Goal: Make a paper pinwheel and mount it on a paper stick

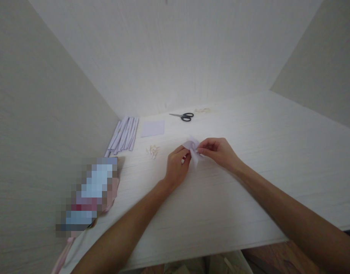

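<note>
A pale lilac paper piece point(194, 149), folded with several pointed flaps like a pinwheel, is held up between my two hands over the white table. My left hand point(177, 164) grips its left side, fingers closed around the edge and partly hidden behind it. At the right side, my right hand point(217, 151) pinches a flap between thumb and fingertips. Left of my left hand, a small scatter of little pale bits point(152, 151) lies on the table. A flat lilac paper square point(152, 128) lies farther back.
Scissors point(184, 116) with black handles lie near the back wall, beside a few thin pale pieces point(202, 110). Rolled lilac paper tubes point(123, 134) sit at the back left. A blurred-out object point(91, 194) lies at the left. Walls point(175, 57) enclose the table point(277, 152).
</note>
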Action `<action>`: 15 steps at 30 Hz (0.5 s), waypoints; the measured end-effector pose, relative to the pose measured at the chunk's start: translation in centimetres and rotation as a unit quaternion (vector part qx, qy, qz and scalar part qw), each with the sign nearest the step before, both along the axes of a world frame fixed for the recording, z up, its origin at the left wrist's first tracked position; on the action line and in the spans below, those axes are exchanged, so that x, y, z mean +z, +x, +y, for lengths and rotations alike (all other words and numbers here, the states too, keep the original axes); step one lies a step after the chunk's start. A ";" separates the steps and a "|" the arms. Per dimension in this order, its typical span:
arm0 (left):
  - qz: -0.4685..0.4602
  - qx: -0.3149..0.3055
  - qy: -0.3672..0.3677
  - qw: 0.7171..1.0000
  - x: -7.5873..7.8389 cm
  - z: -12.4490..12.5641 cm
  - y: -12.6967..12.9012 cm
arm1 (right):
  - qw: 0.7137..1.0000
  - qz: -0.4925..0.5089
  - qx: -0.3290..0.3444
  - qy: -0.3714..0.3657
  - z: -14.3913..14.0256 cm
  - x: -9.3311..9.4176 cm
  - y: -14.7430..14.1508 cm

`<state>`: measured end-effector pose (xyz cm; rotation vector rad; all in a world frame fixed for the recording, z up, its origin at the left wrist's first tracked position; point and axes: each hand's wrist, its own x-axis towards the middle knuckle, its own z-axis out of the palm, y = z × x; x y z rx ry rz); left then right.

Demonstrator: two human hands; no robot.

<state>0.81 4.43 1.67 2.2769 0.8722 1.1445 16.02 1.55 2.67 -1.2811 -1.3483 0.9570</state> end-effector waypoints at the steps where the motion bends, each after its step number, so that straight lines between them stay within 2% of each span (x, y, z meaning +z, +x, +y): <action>1: 0.004 -0.003 -0.006 1.000 0.0 0.0 0.0 | 1.000 -0.006 -0.003 -0.001 0.0 0.0 0.0; 6: 0.012 -0.018 -0.027 0.999 0.1 0.1 0.1 | 1.000 -0.008 -0.001 -0.008 0.0 -0.2 -0.1; 15: 0.023 -0.019 -0.029 0.999 0.1 0.1 0.1 | 0.997 -0.073 -0.016 0.027 0.1 -1.1 -0.4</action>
